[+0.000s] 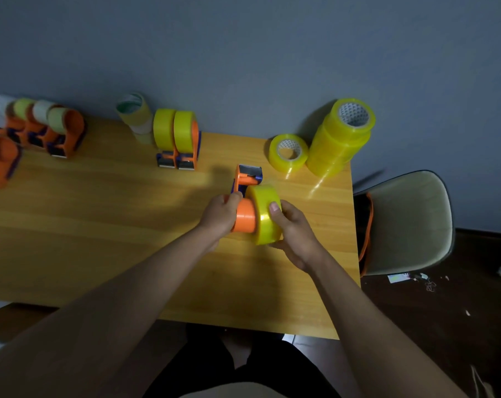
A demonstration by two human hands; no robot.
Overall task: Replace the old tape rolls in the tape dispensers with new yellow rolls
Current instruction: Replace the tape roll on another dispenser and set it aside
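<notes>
My right hand point(293, 228) curls round a new yellow roll point(265, 214), thumb over its outer face, and has it partway onto the orange hub point(245, 216) of the dispenser point(245, 182). My left hand point(222, 214) grips the hub end of that dispenser, fingers wrapped about it, steadying it just above the table point(100, 225). The roll sits near the open end of the hub, not yet pushed home.

From here I judge the risk is a cocked roll: if I push off-axis the core may bind on the hub and jam, and a hard shove could twist the dispenser out of my left grip. I cannot tell where the loose tape end lies, so it might be loaded facing the wrong way for the blade.

Beyond the hands, two refilled dispensers point(180, 139) stand side by side, a single spare roll point(288, 152) lies beside a tall stack of yellow rolls point(341, 139), and dispensers with pale old rolls point(51, 127) wait far left.

The cores show a printed pattern, but no writing I can read.
</notes>
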